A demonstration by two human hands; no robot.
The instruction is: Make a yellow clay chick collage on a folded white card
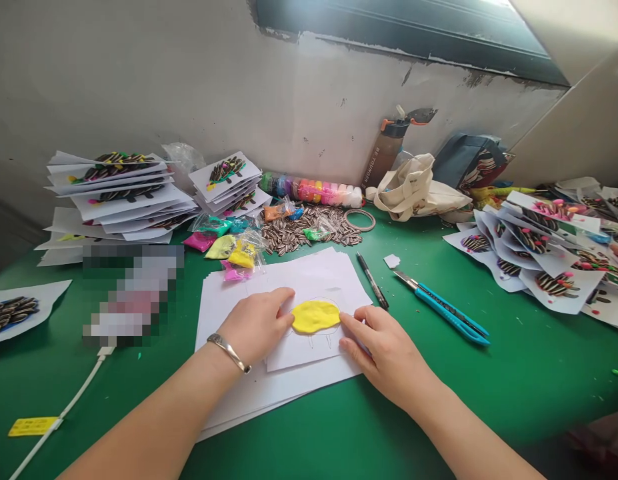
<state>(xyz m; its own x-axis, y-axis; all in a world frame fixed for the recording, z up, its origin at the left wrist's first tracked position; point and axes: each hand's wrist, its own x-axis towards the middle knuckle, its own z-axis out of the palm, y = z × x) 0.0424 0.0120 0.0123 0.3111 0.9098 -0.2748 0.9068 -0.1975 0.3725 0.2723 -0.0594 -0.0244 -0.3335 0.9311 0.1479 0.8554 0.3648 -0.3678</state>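
Note:
A flat yellow oval of clay [316,317] lies on a white sheet [293,357] with a pencil outline around it and thin leg shapes below. My left hand [259,325], with a silver bracelet at the wrist, touches the clay's left edge with its fingertips. At the right edge of the clay is my right hand [381,347], thumb and index finger apart, the index fingertip against the clay. Neither hand grips anything. More white paper [229,393] is stacked beneath the sheet.
Behind the paper lie clay packets [221,247] and sunflower seeds [309,227]. A pen [373,280] and blue cutter [446,310] lie right. Decorated cards stand in stacks left [133,207] and right [549,250]. A bottle [383,153] leans by the wall.

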